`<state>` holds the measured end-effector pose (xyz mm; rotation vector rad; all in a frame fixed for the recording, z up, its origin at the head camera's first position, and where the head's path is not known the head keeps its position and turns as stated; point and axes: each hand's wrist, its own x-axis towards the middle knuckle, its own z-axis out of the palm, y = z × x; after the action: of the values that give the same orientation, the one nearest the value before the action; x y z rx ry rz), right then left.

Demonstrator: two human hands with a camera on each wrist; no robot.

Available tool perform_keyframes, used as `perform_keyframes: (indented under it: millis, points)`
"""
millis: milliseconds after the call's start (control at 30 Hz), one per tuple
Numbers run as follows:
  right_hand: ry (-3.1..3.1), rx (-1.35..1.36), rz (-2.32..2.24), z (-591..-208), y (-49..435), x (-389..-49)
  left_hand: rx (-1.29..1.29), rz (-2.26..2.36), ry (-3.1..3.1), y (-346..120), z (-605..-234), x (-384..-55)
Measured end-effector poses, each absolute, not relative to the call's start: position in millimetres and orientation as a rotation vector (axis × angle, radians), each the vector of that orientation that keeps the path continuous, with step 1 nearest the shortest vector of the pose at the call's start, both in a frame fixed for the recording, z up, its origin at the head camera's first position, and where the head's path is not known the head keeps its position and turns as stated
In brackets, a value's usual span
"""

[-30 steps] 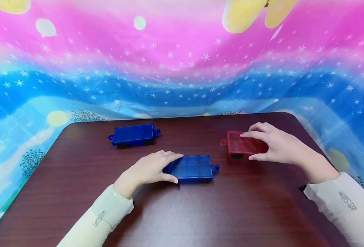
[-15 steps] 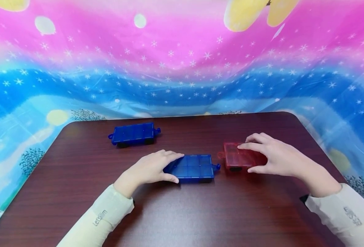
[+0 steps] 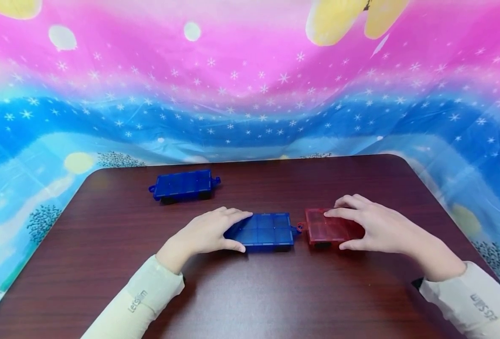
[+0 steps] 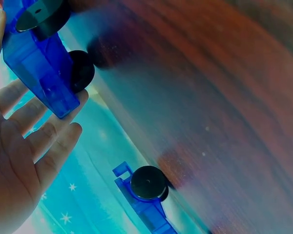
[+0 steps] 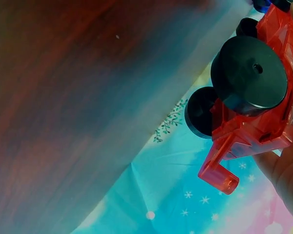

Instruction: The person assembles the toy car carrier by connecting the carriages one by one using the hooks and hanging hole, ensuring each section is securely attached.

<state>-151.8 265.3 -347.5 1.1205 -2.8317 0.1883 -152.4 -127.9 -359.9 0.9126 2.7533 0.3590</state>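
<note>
My left hand (image 3: 205, 234) grips the left end of a translucent blue toy train car (image 3: 268, 229) between thumb and fingers. Opposite it, my right hand (image 3: 379, 228) holds a translucent red toy train car (image 3: 319, 226) by its sides, covering its right end. The red car's ring (image 3: 300, 227) overlaps the blue car's hook in the head view. Black wheels (image 5: 249, 73) and a red coupling peg (image 5: 219, 178) show large in the right wrist view. In the left wrist view, the held blue car (image 4: 41, 73) has fingers along its far side.
A second blue toy train car (image 3: 184, 183) stands at the back left of the dark wooden table (image 3: 250, 292), couplings at both ends. Beyond the table's back edge hangs a pink and blue patterned cloth (image 3: 250, 103).
My right hand has brought the red car toward me and slightly left, so its ring now overlaps the blue car's hook. The left hand and its blue car stay in place.
</note>
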Motion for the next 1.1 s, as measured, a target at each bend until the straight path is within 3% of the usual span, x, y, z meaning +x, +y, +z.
perform_keyframes:
  millis: [1100]
  points:
    - [-2.904, 1.088, 0.19, -356, 267, -148, 0.998, 0.301, 2.791, -138, -363, -152]
